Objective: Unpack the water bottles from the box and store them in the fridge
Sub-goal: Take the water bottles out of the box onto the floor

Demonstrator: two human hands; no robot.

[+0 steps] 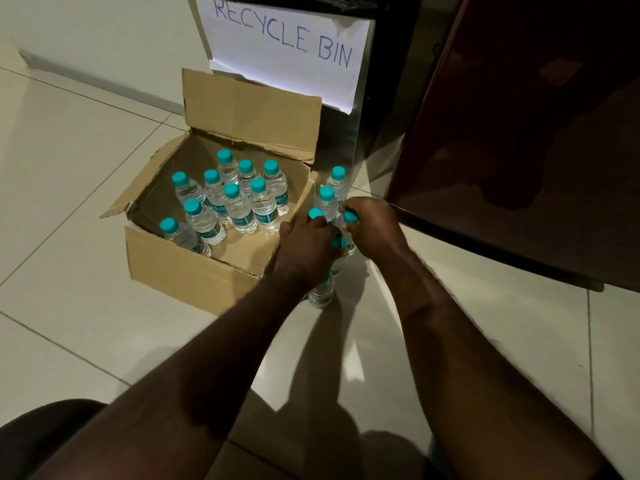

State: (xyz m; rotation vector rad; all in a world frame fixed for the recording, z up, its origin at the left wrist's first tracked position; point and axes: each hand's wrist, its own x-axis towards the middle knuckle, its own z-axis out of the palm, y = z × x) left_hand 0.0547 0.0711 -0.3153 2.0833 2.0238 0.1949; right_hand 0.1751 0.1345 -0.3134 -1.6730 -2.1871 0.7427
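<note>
A dark maroon fridge door (519, 133) fills the upper right of the frame. At the top centre stands a steel bin (356, 140) with a paper sign (287, 50) reading "RECYCLE BIN". Pale floor tiles (69, 168) cover the rest.

Left of centre sits an open cardboard box (187, 268), its flaps folded outward, the back flap leaning against the bin. Nine water bottles (239, 209) with teal caps stand upright inside it, gathered toward the back and left.

Just right of the box, on the floor between it and the fridge door, stands a small cluster of loose bottles (327, 202), touching one another.

Both arms reach in from the bottom of the frame to that cluster. The left hand (308, 240) is curled over the tops of bottles at the cluster's near side, a cap showing between its fingers. The right hand (374, 226) pinches the teal cap (350, 216) of one bottle with its fingertips.
</note>
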